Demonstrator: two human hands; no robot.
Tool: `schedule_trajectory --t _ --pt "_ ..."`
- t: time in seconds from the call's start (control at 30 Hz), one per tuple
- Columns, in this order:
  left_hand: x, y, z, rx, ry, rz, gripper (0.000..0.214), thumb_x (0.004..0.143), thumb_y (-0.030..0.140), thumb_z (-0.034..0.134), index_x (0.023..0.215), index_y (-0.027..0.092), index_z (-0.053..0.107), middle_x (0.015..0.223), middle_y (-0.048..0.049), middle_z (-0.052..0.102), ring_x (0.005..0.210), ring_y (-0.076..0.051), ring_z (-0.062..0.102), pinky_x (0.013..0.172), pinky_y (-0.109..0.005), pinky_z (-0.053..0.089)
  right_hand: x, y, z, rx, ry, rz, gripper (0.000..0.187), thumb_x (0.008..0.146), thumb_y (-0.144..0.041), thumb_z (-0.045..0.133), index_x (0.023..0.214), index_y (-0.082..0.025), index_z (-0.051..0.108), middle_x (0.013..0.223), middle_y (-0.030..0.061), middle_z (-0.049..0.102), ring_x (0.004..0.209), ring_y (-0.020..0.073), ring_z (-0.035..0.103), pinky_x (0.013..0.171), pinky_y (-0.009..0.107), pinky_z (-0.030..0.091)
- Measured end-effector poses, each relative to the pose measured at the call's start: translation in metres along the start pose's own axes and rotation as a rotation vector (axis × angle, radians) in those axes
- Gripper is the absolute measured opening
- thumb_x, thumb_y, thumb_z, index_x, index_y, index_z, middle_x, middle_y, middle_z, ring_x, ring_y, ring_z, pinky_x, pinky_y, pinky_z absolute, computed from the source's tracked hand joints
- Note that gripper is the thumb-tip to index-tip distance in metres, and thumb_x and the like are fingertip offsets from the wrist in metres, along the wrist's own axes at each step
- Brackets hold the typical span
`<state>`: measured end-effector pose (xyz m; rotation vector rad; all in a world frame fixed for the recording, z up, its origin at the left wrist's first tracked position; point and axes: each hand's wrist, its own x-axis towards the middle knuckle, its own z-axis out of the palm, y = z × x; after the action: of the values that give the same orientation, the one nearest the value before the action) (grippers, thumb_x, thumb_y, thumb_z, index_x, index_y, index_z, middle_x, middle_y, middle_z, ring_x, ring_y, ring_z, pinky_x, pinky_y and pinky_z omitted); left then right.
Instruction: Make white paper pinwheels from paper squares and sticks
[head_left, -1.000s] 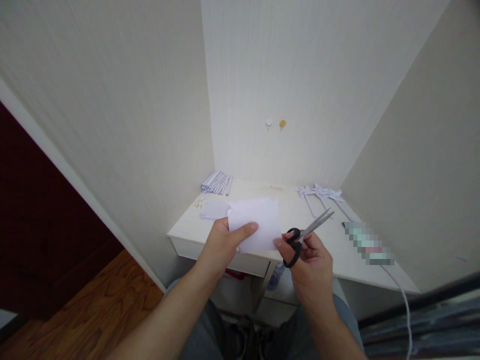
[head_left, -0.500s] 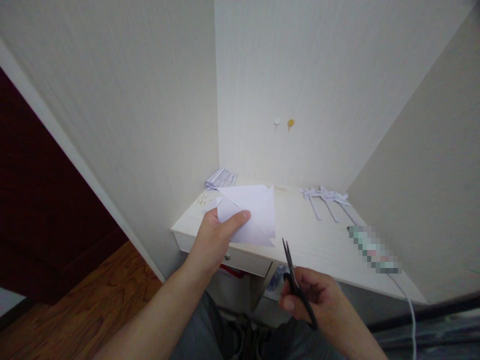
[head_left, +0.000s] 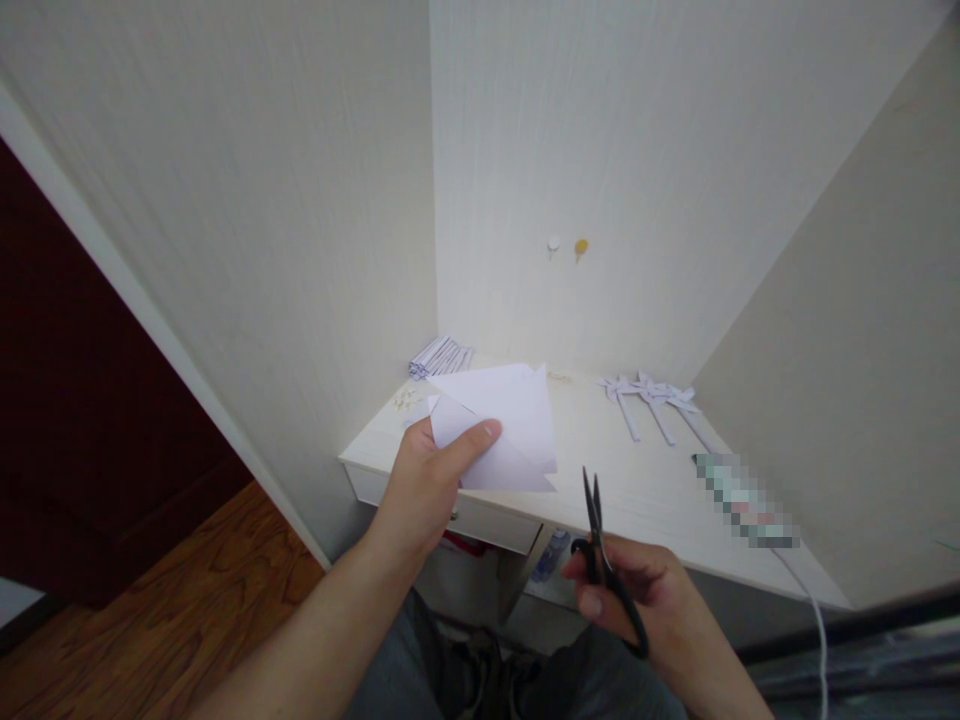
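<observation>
White paper (head_left: pixel 517 410) with slits running in from its corners is pinched in my left hand (head_left: pixel 431 470), thumb on top and fingers hidden beneath. It hovers over the front left of the white desk (head_left: pixel 600 480). To its right, my right hand (head_left: pixel 630 580) grips black-handled scissors (head_left: pixel 596 535) with the blades pointing up and slightly parted. The blade tips are apart from the paper. Behind the paper lies a bundle of rolled paper sticks (head_left: pixel 441 358). Several paper pinwheels (head_left: pixel 652 395) on sticks rest at the back right.
Small pale bits (head_left: pixel 406 401) lie at the desk's left. A blurred-out device (head_left: pixel 742 500) with a white cable (head_left: pixel 814 610) sits at the right. Two hooks (head_left: pixel 568 246) are on the back wall. Below the desktop are a drawer (head_left: pixel 495 525) and a shelf space with bottles (head_left: pixel 551 556).
My right hand and the scissors have shifted slightly to the right, and the blades have parted more. The paper in my left hand has barely moved.
</observation>
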<state>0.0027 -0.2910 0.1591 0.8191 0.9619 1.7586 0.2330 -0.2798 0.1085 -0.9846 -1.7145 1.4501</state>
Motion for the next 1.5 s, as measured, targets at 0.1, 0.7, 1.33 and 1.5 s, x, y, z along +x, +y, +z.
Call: schedule_trajectory --t 0.1,0.7,1.33,1.5 --pt "0.001 0.001 0.001 0.006 0.012 0.001 0.043 0.075 0.035 0.089 0.110 0.012 0.079 0.102 -0.0117 0.083 0.091 -0.026 0.077 0.081 -0.033 0.061 0.000 -0.005 0.005 -0.104 0.025 0.003 0.027 0.071 -0.045 0.086 0.073 -0.018 0.082 0.069 0.0069 0.076 0.064 0.0190 0.065 0.061 0.027 0.050" --pt "0.000 -0.003 -0.002 0.089 0.040 0.036 0.041 0.076 0.038 0.088 0.106 0.010 0.081 0.103 -0.0131 0.083 0.086 -0.026 0.077 0.076 -0.033 0.060 0.003 -0.022 0.016 -0.198 0.055 0.098 0.026 0.062 -0.043 0.080 0.056 -0.018 0.072 0.058 0.0042 0.069 0.059 0.0192 0.058 0.058 0.029 0.044" --pt "0.000 -0.002 -0.002 0.101 0.048 0.041 0.040 0.075 0.037 0.088 0.104 0.011 0.081 0.102 -0.0126 0.083 0.086 -0.027 0.077 0.075 -0.033 0.061 0.003 -0.020 0.015 -0.183 0.064 0.093 0.028 0.062 -0.042 0.083 0.056 -0.019 0.069 0.057 0.0030 0.066 0.058 0.0179 0.055 0.057 0.028 0.043" --pt "0.000 -0.001 -0.001 0.089 0.042 0.039 0.039 0.076 0.037 0.088 0.104 0.011 0.081 0.101 -0.0121 0.084 0.085 -0.026 0.077 0.075 -0.032 0.061 0.004 -0.019 0.015 -0.190 0.059 0.102 0.033 0.063 -0.046 0.083 0.054 -0.019 0.064 0.056 0.0010 0.060 0.058 0.0166 0.049 0.056 0.028 0.038"
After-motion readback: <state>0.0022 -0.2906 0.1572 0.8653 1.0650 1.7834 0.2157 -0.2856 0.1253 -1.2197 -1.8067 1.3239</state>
